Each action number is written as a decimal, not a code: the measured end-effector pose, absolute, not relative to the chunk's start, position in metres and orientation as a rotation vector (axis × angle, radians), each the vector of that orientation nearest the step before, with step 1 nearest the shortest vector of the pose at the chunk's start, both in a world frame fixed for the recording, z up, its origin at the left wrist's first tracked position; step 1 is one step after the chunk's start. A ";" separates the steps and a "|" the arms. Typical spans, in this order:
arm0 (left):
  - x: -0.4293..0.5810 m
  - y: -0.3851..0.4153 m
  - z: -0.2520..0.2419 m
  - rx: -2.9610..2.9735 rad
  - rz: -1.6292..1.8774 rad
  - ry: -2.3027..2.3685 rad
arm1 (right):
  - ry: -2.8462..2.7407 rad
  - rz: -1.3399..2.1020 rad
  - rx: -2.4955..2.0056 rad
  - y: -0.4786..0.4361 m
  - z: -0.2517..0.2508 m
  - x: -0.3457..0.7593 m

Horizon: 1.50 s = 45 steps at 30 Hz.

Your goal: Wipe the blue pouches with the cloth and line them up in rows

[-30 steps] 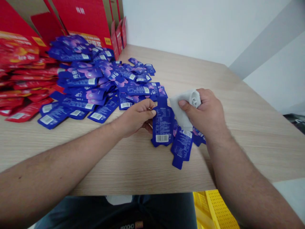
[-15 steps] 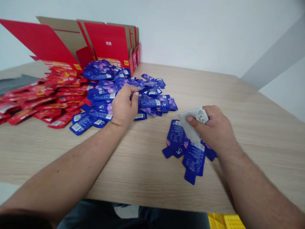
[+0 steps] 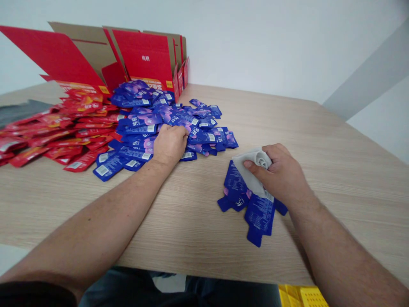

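- The left hand (image 3: 170, 144) is laid on the near right side of a heap of blue sachets (image 3: 140, 119), which is spread toward the far left corner of the surface (image 3: 287, 115)
- Its fingers (image 3: 180, 135) are kept together and pressed down on the heap; whether a sachet is pinched beneath them cannot be told, since the tips are hidden by the hand
- A rolled grey cloth (image 3: 251, 172) is clamped in the right hand (image 3: 283, 175), with the thumb and curled fingers closed around it
- A loose group of blue sachets (image 3: 236, 187) is placed right of the middle, toward the near edge, and is partly covered by the cloth
- That group is reached first by the right hand, directly above it, while the left hand is kept well apart
- The long axis of the lowest sachet (image 3: 260, 217) is angled from just under the right hand toward the near edge
- Red sachets (image 3: 76, 164) are heaped against the left side of the blue heap, and red cardboard flaps (image 3: 143, 55) are stood up behind them at the far edge
- The print on the sachets is too small to be read, and the upper ends of the group are hidden by the cloth and hand
- A yellow crate (image 3: 302, 296) is cut off by the frame below the near edge
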State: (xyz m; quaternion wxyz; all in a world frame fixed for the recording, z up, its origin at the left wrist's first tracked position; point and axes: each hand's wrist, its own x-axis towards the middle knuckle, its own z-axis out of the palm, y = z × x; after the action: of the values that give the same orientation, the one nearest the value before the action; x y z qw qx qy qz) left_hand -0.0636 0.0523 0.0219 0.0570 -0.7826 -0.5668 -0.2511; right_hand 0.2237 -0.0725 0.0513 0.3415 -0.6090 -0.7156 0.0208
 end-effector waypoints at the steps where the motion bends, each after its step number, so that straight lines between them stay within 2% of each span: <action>1: -0.062 0.051 0.024 -2.363 -0.770 -1.673 | -1.849 0.064 -1.594 -0.072 0.052 0.225; 6: -0.042 0.023 0.036 -2.434 -0.807 -1.498 | -1.664 0.065 -1.685 -0.066 0.055 0.233; 12: -0.005 -0.034 0.034 -2.999 -0.566 -1.250 | -1.523 0.030 -1.747 -0.057 0.052 0.244; 16: 0.007 -0.051 0.025 -3.155 -0.559 -1.169 | -1.510 0.013 -1.717 -0.054 0.049 0.246; 23: 0.013 -0.051 0.015 -3.235 -0.321 -1.024 | -1.518 0.027 -1.703 -0.051 0.046 0.245; 34: 0.012 -0.049 0.017 -3.156 -0.319 -0.943 | -1.592 0.060 -1.701 -0.050 0.043 0.244; 45: 0.012 -0.037 0.023 -3.129 -0.120 -0.788 | -1.611 0.057 -1.688 -0.050 0.043 0.244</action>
State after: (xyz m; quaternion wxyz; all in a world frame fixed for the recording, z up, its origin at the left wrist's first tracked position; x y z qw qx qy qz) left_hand 0.0120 -0.0373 0.0232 -0.0437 -0.9681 -0.2438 -0.0371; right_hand 0.2440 -0.0505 0.0427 0.3929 -0.6652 -0.6345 0.0224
